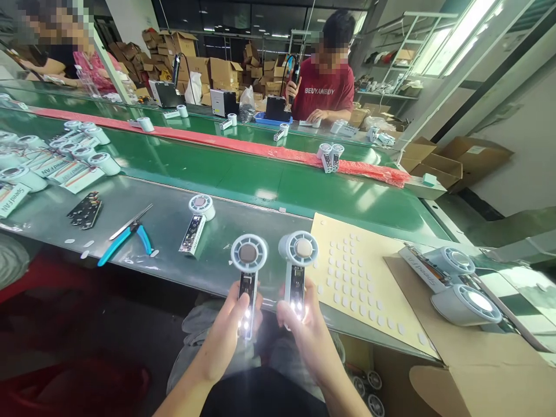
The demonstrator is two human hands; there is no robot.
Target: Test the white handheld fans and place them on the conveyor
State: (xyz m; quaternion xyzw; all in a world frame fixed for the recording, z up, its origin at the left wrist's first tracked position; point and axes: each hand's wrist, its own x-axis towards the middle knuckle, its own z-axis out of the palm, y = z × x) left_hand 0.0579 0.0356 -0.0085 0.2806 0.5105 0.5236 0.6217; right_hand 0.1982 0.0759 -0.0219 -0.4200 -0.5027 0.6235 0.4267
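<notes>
Far left on the steel bench edge: packaged fan units with "Speed FAN" cards (65,171), a black circuit board (86,210), then blue-handled cutters (125,236) lying flat. Next, a spare handheld fan (197,223) lies on the bench, head away from the person.

Left hand (226,336) is closed around the handle of the left handheld fan (248,272), thumb on the front, LEDs lit white near the thumb. The fan stands upright, round head above the bench edge. Right hand (306,333) grips the right handheld fan (299,269) the same way, also upright and lit. The two fans are just beside each other, not touching.

Both look like light, stiff plastic shells, smooth and probably a bit slippery; the exposed board strip on the handle front seems fragile, so holding by the handle sides is safest, not the grille head.

Right of the hands: a tan sheet of small white pads (360,278), then two more fans (456,284) resting on cardboard (478,353). Across the green conveyor (260,179) a person in a red shirt (328,87) works.
</notes>
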